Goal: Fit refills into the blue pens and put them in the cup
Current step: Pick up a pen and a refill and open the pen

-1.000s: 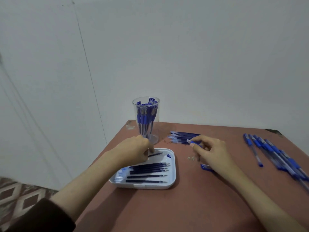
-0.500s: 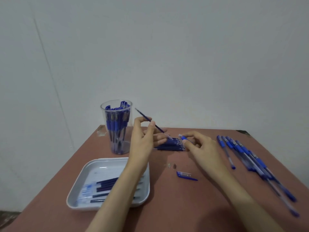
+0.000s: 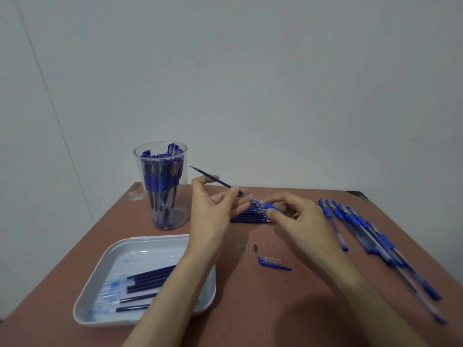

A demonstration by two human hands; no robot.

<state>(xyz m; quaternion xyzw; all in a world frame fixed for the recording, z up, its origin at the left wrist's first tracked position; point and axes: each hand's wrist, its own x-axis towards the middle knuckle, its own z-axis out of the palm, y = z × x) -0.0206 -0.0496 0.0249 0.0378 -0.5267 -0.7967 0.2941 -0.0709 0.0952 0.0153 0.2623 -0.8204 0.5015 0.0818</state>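
**Refill and pen barrel being brought together above the tabletop centre**

1. Near left: a white tray (image 3: pixel 96 279) is sitting close to the left edge of the tabletop (image 3: pixel 275 309). It is holding several dark-blue spare refills (image 3: pixel 150 278) lying side by side. The left forearm is crossing over its right side.
2. Right of the tray, a wide strip of bare tabletop is lying open up to the near edge. A loose blue pen cap (image 3: pixel 271 262) and a small metal tip (image 3: pixel 254 247) are resting on it, apart from each other.
3. Centre, raised off the tabletop: the left hand (image 3: pixel 213 211) is pinching a thin dark-blue refill (image 3: pixel 215 180) between thumb and fingers (image 3: pixel 205 178). The refill is tilting up to the far left, with its writing point uppermost.
4. The right hand (image 3: pixel 300 221) is gripping a pen barrel (image 3: pixel 271 208) by its blue sleeve, fingers (image 3: pixel 278 196) curled round it. The refill's lower end is meeting the barrel's clear mouth; whether it is inside cannot be told.
5. Just beyond the hands, a flat pile of refills (image 3: pixel 250 216) is lying on the tabletop.
6. Right side: a row of blue pens (image 3: pixel 360 229) is running diagonally toward the right edge.
7. Far left: a clear cup (image 3: pixel 180 196) is standing upright near the far edge, holding finished pens (image 3: pixel 160 181).
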